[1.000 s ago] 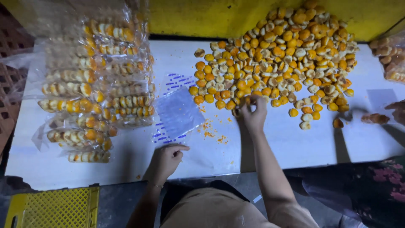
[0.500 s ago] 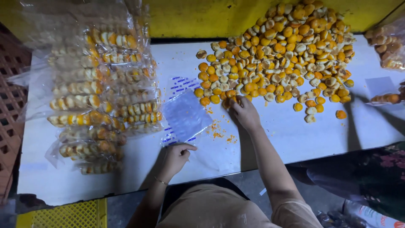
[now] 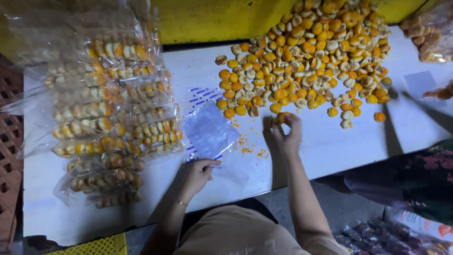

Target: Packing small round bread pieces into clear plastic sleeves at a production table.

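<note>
A big heap of small round orange and cream cookies (image 3: 311,52) covers the far right of the white table (image 3: 330,146). My right hand (image 3: 286,131) is at the heap's near edge, its fingers closed on a few cookies just above the table. My left hand (image 3: 198,172) rests at the table's near edge and pinches the near end of an empty clear plastic bag (image 3: 210,131) that lies flat between my hands. Orange crumbs (image 3: 247,148) lie scattered beside the bag.
Several filled clear bags of cookies (image 3: 108,123) are stacked on the left of the table. A yellow wall (image 3: 212,19) runs behind it. Another person's hand (image 3: 439,93) and more bagged cookies (image 3: 429,35) are at the right edge. A yellow crate (image 3: 89,245) sits below left.
My right hand has drawn back from the heap with cookies in its fingers. My left hand has shifted to the bag's near end. The view has moved closer.
</note>
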